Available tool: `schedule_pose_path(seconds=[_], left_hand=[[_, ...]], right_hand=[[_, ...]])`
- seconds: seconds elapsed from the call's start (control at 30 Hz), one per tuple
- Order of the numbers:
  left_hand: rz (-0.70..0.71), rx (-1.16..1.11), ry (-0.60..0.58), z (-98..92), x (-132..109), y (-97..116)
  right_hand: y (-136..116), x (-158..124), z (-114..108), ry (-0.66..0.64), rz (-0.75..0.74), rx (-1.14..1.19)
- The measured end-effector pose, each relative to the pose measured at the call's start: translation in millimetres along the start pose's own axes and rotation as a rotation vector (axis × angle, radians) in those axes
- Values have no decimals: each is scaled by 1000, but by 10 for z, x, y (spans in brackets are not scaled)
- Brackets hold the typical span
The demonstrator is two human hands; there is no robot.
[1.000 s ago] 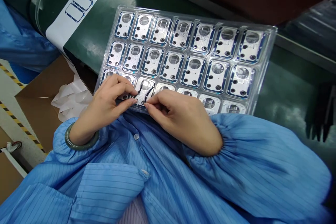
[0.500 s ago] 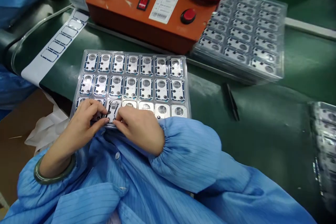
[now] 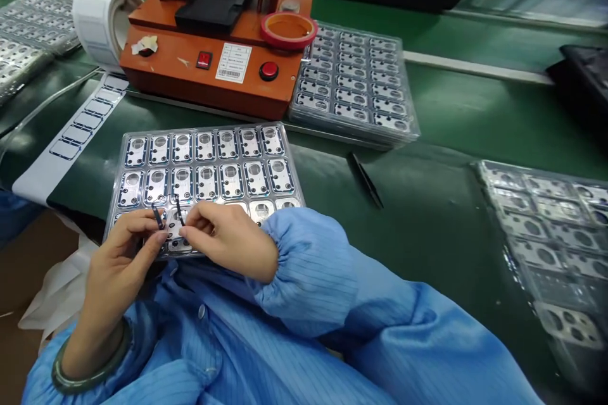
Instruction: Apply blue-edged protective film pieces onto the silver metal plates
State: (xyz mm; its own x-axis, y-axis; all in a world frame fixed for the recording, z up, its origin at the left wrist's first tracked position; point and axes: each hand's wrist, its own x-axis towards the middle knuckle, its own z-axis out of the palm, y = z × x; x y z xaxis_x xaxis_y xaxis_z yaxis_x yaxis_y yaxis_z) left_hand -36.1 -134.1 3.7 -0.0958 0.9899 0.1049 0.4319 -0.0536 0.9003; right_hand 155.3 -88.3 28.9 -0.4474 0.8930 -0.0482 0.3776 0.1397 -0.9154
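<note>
A clear plastic tray (image 3: 289,186) lies in front of me, holding rows of small silver metal plates (image 3: 207,182) with round windows and dark blue borders. Over its near row, a thin dark frame-shaped adhesive piece (image 3: 179,209) is stretched between my hands, tilted up. Thumb and finger of my left hand (image 3: 126,253) pinch its left side. On its right side, the fingers of my right hand (image 3: 225,234) are closed. The hands partly cover the near row of plates.
An orange machine (image 3: 190,85) with a red tape roll (image 3: 289,30) stands behind the tray, beside a label roll (image 3: 97,25) and a strip of frame stickers (image 3: 78,130). Tweezers (image 3: 365,180) lie to the right. Stacked trays (image 3: 351,85) and another filled tray (image 3: 546,221) are farther right.
Both hands have lifted slightly off the near-row plate and moved apart a little, with the dark frame piece raised between them. The view has shifted up and right.
</note>
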Motion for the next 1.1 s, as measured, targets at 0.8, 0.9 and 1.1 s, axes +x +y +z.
schedule_pose_path(seconds=[0.8, 0.9, 1.1], left_hand=[[435, 73, 385, 378, 122, 122], [146, -187, 277, 375, 115, 179], [-265, -493, -74, 338, 133, 276]], right_hand=[[59, 44, -182, 197, -153, 158], [52, 44, -190, 198, -174, 181], [48, 32, -188, 247, -298, -20]])
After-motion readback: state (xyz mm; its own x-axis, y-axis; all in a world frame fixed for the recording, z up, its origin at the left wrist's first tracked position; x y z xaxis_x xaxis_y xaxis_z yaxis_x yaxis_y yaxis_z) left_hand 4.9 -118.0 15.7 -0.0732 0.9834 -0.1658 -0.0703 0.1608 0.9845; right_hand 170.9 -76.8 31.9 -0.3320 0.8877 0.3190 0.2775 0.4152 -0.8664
